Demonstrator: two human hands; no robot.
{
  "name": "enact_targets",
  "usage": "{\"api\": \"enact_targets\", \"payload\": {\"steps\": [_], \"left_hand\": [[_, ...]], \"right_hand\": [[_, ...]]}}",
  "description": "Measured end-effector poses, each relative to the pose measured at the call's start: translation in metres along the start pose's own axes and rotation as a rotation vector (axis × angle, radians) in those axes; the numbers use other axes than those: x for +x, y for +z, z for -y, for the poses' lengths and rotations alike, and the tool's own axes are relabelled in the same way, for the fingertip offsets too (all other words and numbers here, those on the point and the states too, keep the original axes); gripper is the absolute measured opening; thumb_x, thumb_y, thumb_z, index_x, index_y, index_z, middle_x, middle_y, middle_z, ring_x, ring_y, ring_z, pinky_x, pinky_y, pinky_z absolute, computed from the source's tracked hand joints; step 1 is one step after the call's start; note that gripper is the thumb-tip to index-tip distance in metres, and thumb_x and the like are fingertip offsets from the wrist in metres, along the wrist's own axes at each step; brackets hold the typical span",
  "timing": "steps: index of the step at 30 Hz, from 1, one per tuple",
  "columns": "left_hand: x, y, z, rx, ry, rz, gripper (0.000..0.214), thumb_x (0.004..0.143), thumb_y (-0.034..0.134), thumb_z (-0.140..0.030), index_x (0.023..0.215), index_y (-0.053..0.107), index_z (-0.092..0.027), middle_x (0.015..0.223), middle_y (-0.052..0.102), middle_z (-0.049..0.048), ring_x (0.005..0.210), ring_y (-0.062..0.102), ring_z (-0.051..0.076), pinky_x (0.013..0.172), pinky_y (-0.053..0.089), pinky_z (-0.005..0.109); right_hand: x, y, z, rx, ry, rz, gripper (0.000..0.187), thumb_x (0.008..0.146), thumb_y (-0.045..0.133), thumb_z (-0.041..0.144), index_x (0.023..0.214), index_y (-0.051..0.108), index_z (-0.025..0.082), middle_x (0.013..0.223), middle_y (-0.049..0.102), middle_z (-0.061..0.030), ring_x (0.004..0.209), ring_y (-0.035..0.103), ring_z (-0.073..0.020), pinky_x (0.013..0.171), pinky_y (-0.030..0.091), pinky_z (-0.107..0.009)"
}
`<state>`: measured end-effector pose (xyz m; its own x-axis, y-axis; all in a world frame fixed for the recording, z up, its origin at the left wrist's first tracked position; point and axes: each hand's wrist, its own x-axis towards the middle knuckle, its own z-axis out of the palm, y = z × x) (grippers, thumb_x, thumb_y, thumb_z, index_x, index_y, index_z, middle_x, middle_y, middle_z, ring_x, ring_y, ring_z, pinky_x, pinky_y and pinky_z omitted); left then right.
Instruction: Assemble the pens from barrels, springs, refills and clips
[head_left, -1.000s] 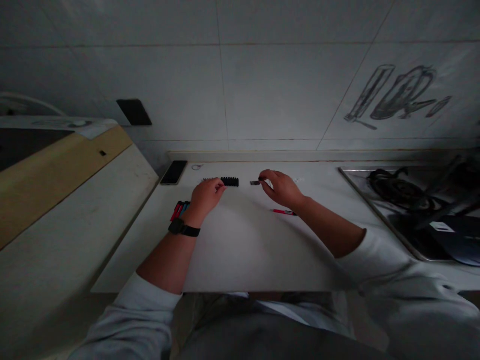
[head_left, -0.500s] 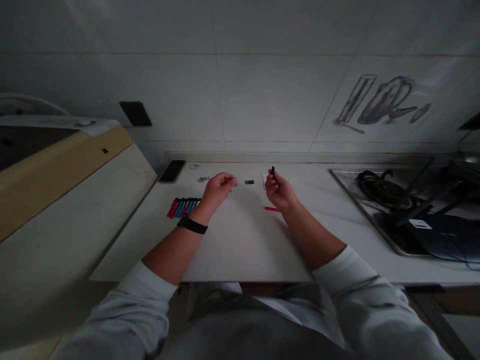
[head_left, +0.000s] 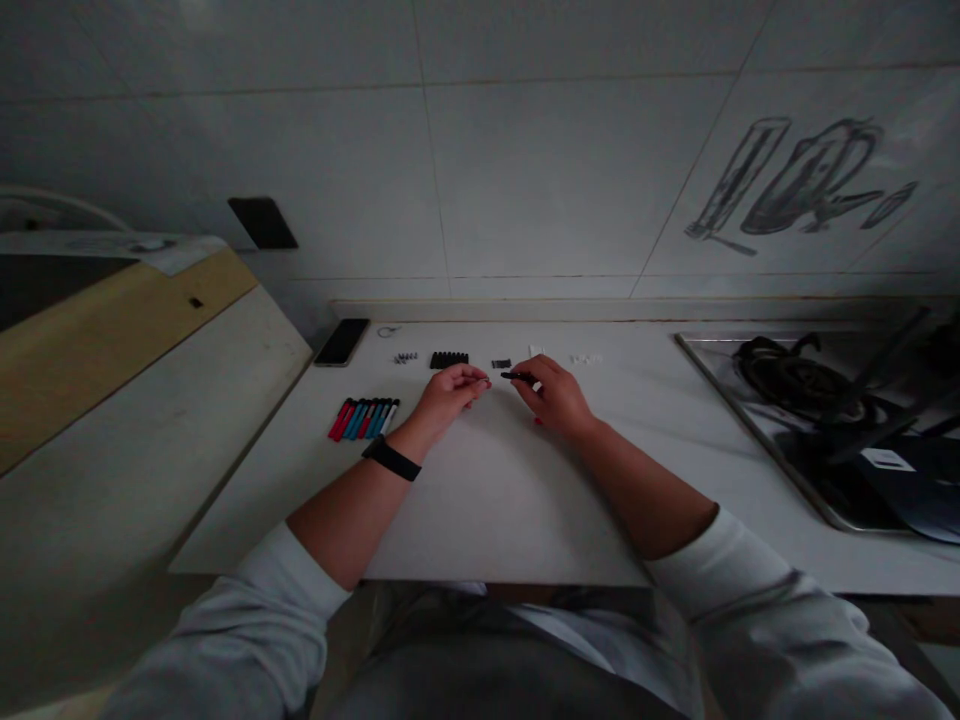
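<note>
My left hand (head_left: 448,395) is closed in a pinch over the worktop, its fingertips on something small that I cannot make out. Facing it, my right hand (head_left: 556,396) grips a short black pen-like part (head_left: 514,376) that points left; a small gap separates the two hands. Under the right hand the end of a red piece (head_left: 538,421) shows, mostly covered. Just behind the hands lie a row of black parts (head_left: 449,360) and some small dark pieces (head_left: 501,363). Left of my wrist is a row of red, blue and white tubes (head_left: 363,419) with black ends.
Small metallic pieces (head_left: 406,357), a thin loop (head_left: 388,331) and a phone (head_left: 342,342) lie at the back left of the white worktop (head_left: 480,500). Small white pieces (head_left: 586,358) sit at the back right. A gas hob (head_left: 795,375) stands farther right, a slanted panel (head_left: 187,400) at left.
My right hand has moved left and turned, so the black part now points toward my left hand. The left hand has shifted slightly right and down. The row of black parts has come into view.
</note>
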<state>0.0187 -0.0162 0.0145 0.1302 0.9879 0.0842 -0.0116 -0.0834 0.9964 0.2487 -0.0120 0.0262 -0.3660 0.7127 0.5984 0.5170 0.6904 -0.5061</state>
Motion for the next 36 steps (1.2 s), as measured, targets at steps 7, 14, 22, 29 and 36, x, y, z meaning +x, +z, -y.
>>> {"api": "enact_targets", "payload": {"steps": [7, 14, 22, 29, 36], "left_hand": [[-0.004, 0.004, 0.001, 0.077, 0.052, 0.033, 0.026, 0.078, 0.079, -0.034, 0.097, 0.073, -0.017, 0.087, 0.071, 0.0045, 0.073, 0.061, 0.014, 0.061, 0.043, 0.024], [-0.008, 0.007, -0.004, 0.137, 0.095, 0.028, 0.021, 0.083, 0.074, -0.034, 0.095, 0.072, -0.017, 0.085, 0.072, 0.0041, 0.073, 0.061, 0.014, 0.066, 0.045, 0.027], [-0.01, 0.008, -0.004, 0.272, 0.117, 0.035, 0.023, 0.09, 0.066, -0.04, 0.085, 0.069, -0.017, 0.082, 0.072, 0.0043, 0.078, 0.063, 0.017, 0.071, 0.048, 0.029], [-0.009, 0.007, 0.002, 0.389, 0.128, 0.07, 0.028, 0.096, 0.058, -0.041, 0.081, 0.065, -0.019, 0.077, 0.068, 0.002, 0.072, 0.059, 0.016, 0.068, 0.045, 0.028], [-0.008, 0.008, 0.004, 0.336, 0.179, 0.022, 0.014, 0.088, 0.067, -0.031, 0.095, 0.069, -0.019, 0.087, 0.071, 0.0036, 0.082, 0.064, 0.018, 0.075, 0.05, 0.029]], "right_hand": [[-0.006, 0.008, 0.005, 0.051, -0.006, 0.053, 0.013, 0.099, 0.06, 0.027, 0.107, 0.068, 0.022, 0.1, 0.067, -0.0069, 0.078, 0.063, -0.0153, 0.07, 0.053, -0.028], [-0.007, 0.008, 0.005, 0.059, -0.019, 0.058, 0.012, 0.098, 0.061, 0.024, 0.106, 0.068, 0.021, 0.098, 0.066, -0.0061, 0.079, 0.062, -0.0152, 0.069, 0.054, -0.029], [-0.007, 0.011, 0.003, 0.117, -0.037, 0.04, 0.011, 0.097, 0.062, 0.022, 0.106, 0.069, 0.022, 0.099, 0.064, -0.0057, 0.081, 0.063, -0.0154, 0.072, 0.056, -0.03], [-0.008, 0.012, 0.003, 0.135, -0.022, 0.042, 0.011, 0.096, 0.061, 0.021, 0.103, 0.07, 0.023, 0.099, 0.064, -0.0059, 0.084, 0.064, -0.0162, 0.072, 0.056, -0.029], [-0.009, 0.011, 0.004, 0.105, 0.034, 0.062, 0.015, 0.098, 0.062, 0.03, 0.106, 0.071, 0.022, 0.098, 0.068, -0.0069, 0.082, 0.064, -0.0165, 0.073, 0.055, -0.03]]}}
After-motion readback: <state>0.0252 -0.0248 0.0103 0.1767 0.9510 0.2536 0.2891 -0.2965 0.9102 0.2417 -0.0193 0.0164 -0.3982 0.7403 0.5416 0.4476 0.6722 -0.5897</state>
